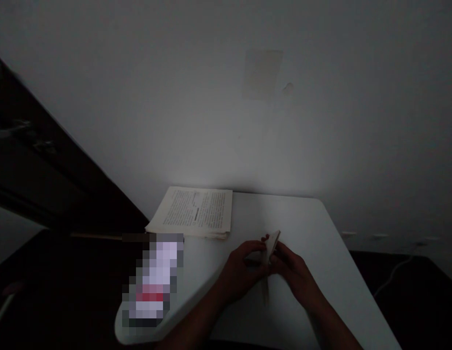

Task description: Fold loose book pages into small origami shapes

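Observation:
My left hand (242,270) and my right hand (293,272) meet above the front middle of the white table. Between them stands a thin, pale piece of folded paper (272,243), seen almost edge-on. Fingers and thumbs of both hands pinch it from either side. Its lower end points down toward the tabletop, and the dim light hides its folds. Left of the hands, farther back, lies a stack of printed sheets (196,209) that neither hand touches.
A lit, pixelated phone-like object (156,277) lies at the left edge of the white table (338,272). The table's back edge is against a pale wall (211,97). A dark door (39,146) is at left; a cable (393,274) hangs at right.

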A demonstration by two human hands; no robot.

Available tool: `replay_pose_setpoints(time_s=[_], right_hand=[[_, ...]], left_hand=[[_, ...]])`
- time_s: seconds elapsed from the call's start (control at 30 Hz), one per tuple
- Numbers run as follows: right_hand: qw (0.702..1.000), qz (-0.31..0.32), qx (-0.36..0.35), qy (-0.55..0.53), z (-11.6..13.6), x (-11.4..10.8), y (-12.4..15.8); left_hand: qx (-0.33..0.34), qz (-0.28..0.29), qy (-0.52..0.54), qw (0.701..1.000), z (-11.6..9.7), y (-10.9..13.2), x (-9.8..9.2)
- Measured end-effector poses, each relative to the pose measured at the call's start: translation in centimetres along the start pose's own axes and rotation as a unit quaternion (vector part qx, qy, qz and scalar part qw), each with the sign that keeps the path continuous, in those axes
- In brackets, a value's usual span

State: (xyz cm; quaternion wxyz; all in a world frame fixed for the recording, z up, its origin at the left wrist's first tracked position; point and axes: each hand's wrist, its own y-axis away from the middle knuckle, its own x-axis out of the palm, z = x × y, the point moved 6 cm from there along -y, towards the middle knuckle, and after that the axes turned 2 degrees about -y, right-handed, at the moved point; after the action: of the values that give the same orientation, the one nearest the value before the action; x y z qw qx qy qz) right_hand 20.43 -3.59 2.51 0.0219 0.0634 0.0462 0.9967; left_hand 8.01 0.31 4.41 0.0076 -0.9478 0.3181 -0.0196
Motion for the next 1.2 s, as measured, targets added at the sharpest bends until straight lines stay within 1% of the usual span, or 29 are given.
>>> replay_pose_setpoints(time_s=[0.1,0.27,0.43,0.53,0.67,0.8,0.97,1.2], right_hand=[[1.0,0.004,-0.011,0.013,0.3,0.0,0.0],[0.998,0.008,-0.018,0.051,0.8,-0.2,0.2],[0.997,-0.023,-0.012,0.079,0.8,-0.7,0.4],[0.997,-0.015,-0.001,0.081,0.5,-0.6,0.5],[0.995,-0.014,0.004,0.098,0.2,-0.9,0.5],[0.99,-0.015,-0.018,0.136,0.2,-1.4,0.6],[0.974,-0.028,-0.058,0.218,0.4,-1.9,0.7],[0.959,-0.031,-0.113,0.259,0.1,-2.7,0.8]], left_hand=[[0.004,0.002,-0.002,1.0,0.2,0.0,0.0],[-0.009,0.013,0.001,1.0,1.1,0.0,-0.4],[-0.006,0.0,-0.034,0.999,1.3,0.1,-0.5],[0.002,-0.01,-0.046,0.999,1.1,0.1,-0.2],[-0.008,-0.019,-0.053,0.998,1.4,-0.2,-0.1],[0.013,-0.003,-0.077,0.997,1.3,-0.4,-0.5],[0.027,0.017,-0.114,0.993,0.9,-0.4,-0.9],[0.05,0.031,-0.145,0.988,0.4,-0.2,-1.3]])
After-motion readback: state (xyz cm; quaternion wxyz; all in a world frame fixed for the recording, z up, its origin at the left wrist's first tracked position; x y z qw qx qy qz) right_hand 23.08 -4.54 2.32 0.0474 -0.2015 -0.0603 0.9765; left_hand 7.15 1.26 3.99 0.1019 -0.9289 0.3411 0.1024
